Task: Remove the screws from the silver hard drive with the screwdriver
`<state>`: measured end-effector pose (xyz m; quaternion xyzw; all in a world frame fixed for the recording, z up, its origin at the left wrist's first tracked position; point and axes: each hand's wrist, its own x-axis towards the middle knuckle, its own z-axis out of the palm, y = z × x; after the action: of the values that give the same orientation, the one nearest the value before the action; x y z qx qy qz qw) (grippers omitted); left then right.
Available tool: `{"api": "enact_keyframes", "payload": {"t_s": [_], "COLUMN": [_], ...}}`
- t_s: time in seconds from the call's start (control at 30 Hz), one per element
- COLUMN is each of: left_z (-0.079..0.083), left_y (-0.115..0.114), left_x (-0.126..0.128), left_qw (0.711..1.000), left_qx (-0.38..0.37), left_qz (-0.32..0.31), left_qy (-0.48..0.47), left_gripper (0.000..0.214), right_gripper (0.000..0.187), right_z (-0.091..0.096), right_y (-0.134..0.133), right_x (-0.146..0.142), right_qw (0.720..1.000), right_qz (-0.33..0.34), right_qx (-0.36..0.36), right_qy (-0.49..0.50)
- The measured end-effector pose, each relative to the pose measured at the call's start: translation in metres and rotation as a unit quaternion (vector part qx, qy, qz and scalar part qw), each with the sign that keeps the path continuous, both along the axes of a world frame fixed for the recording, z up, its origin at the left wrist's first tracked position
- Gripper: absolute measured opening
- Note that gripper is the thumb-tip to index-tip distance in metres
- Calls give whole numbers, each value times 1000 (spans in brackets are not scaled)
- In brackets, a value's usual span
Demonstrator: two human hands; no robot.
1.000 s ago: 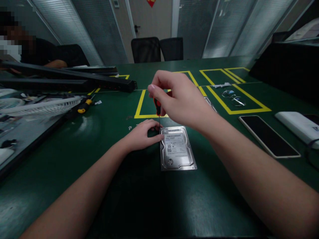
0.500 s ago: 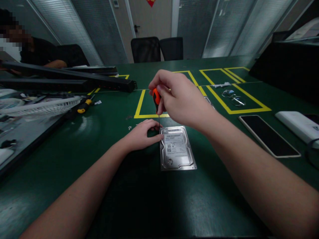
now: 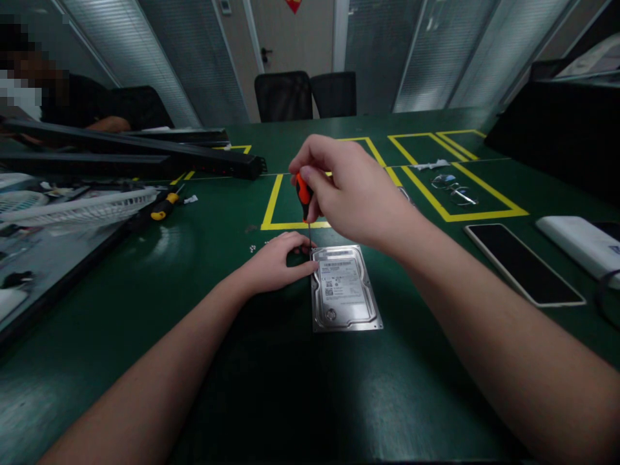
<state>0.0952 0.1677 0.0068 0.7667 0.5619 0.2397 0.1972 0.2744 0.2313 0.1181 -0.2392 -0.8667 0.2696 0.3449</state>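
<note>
A silver hard drive [image 3: 345, 290] lies flat on the green table [image 3: 290, 387], label up. My right hand [image 3: 349, 190] is closed round the orange handle of a small screwdriver [image 3: 304, 194], held upright with its thin shaft pointing down at the drive's far left corner. My left hand [image 3: 274, 263] rests on the table beside that corner, fingertips curled against the drive's left edge.
Several tiny screws [image 3: 256, 247] lie left of my left hand. A phone [image 3: 523, 263] and a white box [image 3: 578, 244] lie at right. Long black bars [image 3: 145, 155], a white fan grille [image 3: 82, 208] and a yellow-handled tool [image 3: 163, 208] are at left, where another person sits. Yellow tape squares [image 3: 455, 174] mark the far table.
My right hand's fingers have shifted round the screwdriver handle, so more of the orange handle shows. The left hand and the drive have stayed where they were.
</note>
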Motion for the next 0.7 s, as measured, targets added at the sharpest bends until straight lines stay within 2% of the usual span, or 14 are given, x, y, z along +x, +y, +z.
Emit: {"api": "enact_keyframes", "payload": {"t_s": [0.7], "left_z": [0], "left_y": [0], "left_x": [-1], "left_qw": [1000], "left_qx": [6], "left_qz": [-2], "left_qy": [-3], "left_gripper": [34], "right_gripper": [14], "right_z": [-5], "right_y": [2], "right_x": [0], "right_qw": [995], "right_qz": [-8], "right_qx": [86], "right_qy": [47]}}
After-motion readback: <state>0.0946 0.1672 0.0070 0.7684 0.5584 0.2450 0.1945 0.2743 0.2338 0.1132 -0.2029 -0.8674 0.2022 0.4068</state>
